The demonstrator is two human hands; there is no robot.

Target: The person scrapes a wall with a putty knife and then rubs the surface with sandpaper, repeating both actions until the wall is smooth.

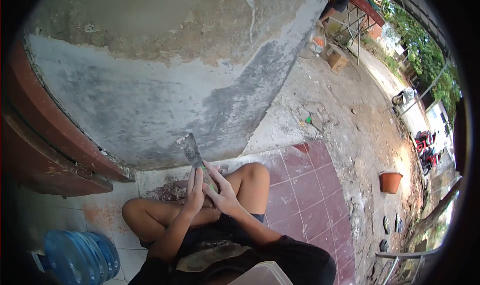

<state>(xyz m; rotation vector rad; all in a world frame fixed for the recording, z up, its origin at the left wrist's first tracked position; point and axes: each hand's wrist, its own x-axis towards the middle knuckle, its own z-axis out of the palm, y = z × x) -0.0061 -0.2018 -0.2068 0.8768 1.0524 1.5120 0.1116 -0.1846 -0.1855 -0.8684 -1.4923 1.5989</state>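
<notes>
A putty knife with a wide grey metal blade points up and away from my lap, toward the foot of the wall. My left hand holds it from the left, thumb and fingers pressed along the base of the blade. From the other side my right hand closes on it, fingers reaching up beside the blade. Bits of green show between the two hands, where the handle is mostly hidden. Just beyond the hands stands the wall, its lower band coated in patchy grey-white.
My crossed legs rest on tiles. A blue water jug lies at lower left, near a red-brown curved ledge. An orange bucket stands on the dirt at right. Farther off are a cardboard box and a person.
</notes>
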